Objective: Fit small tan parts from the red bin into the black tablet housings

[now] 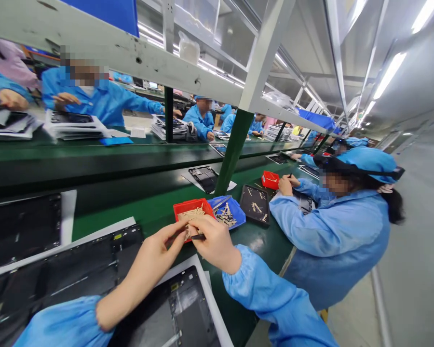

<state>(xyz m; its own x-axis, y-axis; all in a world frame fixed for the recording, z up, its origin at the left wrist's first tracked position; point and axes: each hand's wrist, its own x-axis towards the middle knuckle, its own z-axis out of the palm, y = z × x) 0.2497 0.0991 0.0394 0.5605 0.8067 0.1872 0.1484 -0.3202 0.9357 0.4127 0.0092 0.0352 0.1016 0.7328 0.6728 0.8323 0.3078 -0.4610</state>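
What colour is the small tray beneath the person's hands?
The tray is red; it shows best in the head view.

I'm sitting at a factory assembly line: a long green conveyor bench [144,219] runs ahead of me, with a red parts tray [183,208] and dark tablet panels [204,178] along it. Just beside me sits a co-worker [332,226] in a blue smock [329,231] and cap [365,164] (my own sleeve [275,294] matches), and long strip lights [388,74] run overhead.
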